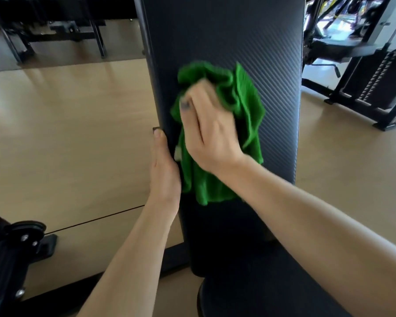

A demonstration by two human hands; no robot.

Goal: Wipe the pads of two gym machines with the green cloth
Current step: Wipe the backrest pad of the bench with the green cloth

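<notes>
Here, the long back pad (249, 53) runs up and away from the person.
Right hand (212, 129) bunches the green cloth (245, 110) against the pad's middle; left hand (164, 165), thumb straight, braces its left edge, just beside the cloth.

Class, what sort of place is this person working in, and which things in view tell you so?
Most likely a gym. A long black padded backrest stands in front, a weight-stack machine stands to the right, and dark equipment frames line the far side of the pale wood floor.
</notes>
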